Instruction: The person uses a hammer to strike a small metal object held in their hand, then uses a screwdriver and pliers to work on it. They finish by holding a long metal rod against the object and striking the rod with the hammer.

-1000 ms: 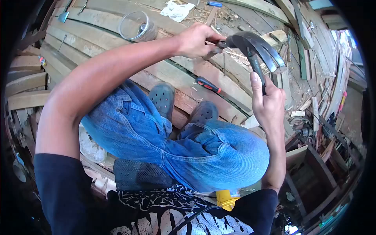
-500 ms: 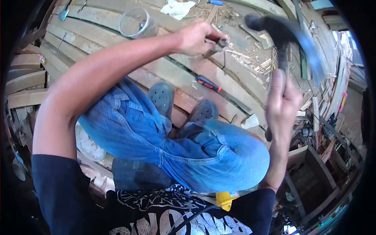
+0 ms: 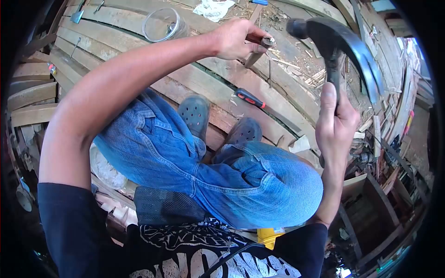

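My right hand (image 3: 337,116) is wrapped round the handle of a claw hammer (image 3: 331,34), raised at the right with its thumb along the handle. The dark metal head is up and its claws curve to the right. My left hand (image 3: 238,39) grips a short brownish rod (image 3: 256,56), held at a slant over the planks. Its upper end looks pale and worn; whether its lower end touches the wood is hard to tell. A chisel-like tool with a red and black handle (image 3: 250,98) lies on the boards between my hands and my shoes.
Long wooden planks (image 3: 204,85) run under my feet. A clear plastic tub (image 3: 162,25) with small dark items stands beyond my left forearm. Wood chips (image 3: 296,65) and a white cloth (image 3: 213,9) lie farther off. A wooden frame (image 3: 371,213) sits at lower right.
The hammer, blurred before, now shows sharply, its head almost where it was. My left hand keeps its grip on the rod. The whole view has shifted slightly.
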A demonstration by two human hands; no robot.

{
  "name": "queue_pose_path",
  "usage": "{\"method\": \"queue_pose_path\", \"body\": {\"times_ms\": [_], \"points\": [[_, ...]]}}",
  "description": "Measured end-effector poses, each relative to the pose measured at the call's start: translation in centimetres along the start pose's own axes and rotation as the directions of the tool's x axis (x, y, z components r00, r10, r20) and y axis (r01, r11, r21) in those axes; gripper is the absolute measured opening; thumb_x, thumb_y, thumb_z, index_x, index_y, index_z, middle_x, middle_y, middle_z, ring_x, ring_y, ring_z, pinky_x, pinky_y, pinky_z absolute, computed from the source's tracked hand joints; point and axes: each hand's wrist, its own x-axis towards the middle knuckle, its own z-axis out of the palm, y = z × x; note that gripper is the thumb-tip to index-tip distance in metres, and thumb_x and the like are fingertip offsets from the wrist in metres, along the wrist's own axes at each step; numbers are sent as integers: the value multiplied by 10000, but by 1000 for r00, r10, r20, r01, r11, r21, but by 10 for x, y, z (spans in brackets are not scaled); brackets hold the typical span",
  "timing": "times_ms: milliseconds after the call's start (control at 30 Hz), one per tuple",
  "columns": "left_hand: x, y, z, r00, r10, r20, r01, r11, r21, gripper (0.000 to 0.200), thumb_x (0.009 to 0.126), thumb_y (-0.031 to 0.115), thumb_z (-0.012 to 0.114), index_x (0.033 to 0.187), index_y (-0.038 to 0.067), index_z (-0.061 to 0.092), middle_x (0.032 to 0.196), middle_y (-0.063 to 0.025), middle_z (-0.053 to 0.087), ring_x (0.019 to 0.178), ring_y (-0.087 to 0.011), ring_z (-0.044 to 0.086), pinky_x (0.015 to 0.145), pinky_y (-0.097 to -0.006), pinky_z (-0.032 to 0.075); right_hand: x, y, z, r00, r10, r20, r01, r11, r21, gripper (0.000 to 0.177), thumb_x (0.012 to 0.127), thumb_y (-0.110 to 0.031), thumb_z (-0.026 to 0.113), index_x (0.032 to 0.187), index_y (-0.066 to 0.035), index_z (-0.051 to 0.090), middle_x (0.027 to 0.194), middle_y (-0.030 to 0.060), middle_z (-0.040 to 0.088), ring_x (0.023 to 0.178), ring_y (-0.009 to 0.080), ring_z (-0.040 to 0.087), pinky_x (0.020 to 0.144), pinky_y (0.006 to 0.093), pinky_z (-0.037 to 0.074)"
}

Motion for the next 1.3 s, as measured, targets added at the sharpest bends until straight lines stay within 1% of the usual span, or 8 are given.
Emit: {"method": "queue_pose_path", "body": {"times_ms": [500, 767, 967, 1033, 1100, 1167, 1233, 1300], "points": [[7, 6, 19, 991, -84, 102, 88, 996, -31, 479, 961, 256, 520, 1365, 55, 359, 1257, -136, 544, 1190, -204, 501, 1031, -353, 379, 6, 16, 32, 977, 182, 110, -183, 983, -2, 437, 944, -359, 573, 721, 17, 581, 504, 99, 455, 476, 141, 403, 478, 337, 372], [8, 4, 30, 992, -109, -66, 104, 992, -76, 372, 911, 422, 601, 915, 51, 634, 829, -45, 646, 795, -124, 564, 801, -319, 449, 7, 13, 25, 969, 197, 150, -206, 977, 51, 405, 952, -323, 566, 746, 26, 587, 522, 72, 434, 512, 106, 387, 479, 317, 349], [23, 7, 48, 948, -276, -158, 247, 952, -179, 363, 870, 408, 640, 778, 57, 639, 563, -3, 570, 549, -103, 523, 561, -290, 434, 4, 18, 18, 972, 189, 143, -197, 979, 43, 380, 958, -302, 564, 744, 12, 582, 511, 35, 407, 518, 79, 362, 465, 294, 324], [40, 1, 72, 942, -295, -159, 247, 931, -268, 301, 849, 362, 645, 818, 62, 648, 501, -15, 526, 491, -101, 494, 499, -307, 412, 0, 20, 18, 983, 146, 111, -150, 988, 26, 401, 987, -316, 516, 724, -15, 546, 546, -62, 351, 540, 36, 306, 466, 252, 228], [50, 4, 91, 918, -105, -382, -4, 962, -274, 380, 804, 401, 641, 654, 52, 625, 546, -108, 604, 544, -226, 613, 578, -361, 484, -3, 22, 16, 982, 157, 104, -160, 987, 23, 404, 989, -302, 514, 706, -14, 529, 543, -57, 346, 537, 41, 307, 465, 253, 230], [61, 5, 106, 888, -111, -446, -38, 949, -312, 335, 782, 351, 652, 685, 30, 631, 525, -111, 591, 535, -220, 618, 587, -352, 489, -5, 27, 14, 984, 135, 119, -139, 990, 33, 395, 993, -287, 507, 702, -21, 523, 539, -58, 372, 523, 33, 323, 458, 246, 238], [72, 5, 117, 715, 14, -699, -215, 956, -201, 311, 763, 318, 653, 650, 29, 627, 500, -110, 578, 504, -213, 608, 557, -351, 484, -7, 31, 7, 983, 155, 99, -161, 985, 59, 361, 976, -272, 537, 727, -11, 549, 514, -25, 390, 503, 43, 346, 444, 260, 267], [70, 2, 110, 800, -59, -598, -133, 953, -273, 316, 756, 307, 653, 624, 23, 618, 492, -111, 568, 490, -207, 596, 537, -352, 474, -10, 35, 0, 980, 179, 86, -186, 979, 82, 329, 959, -257, 566, 753, -1, 575, 488, 9, 408, 482, 54, 369, 430, 274, 296]]}}
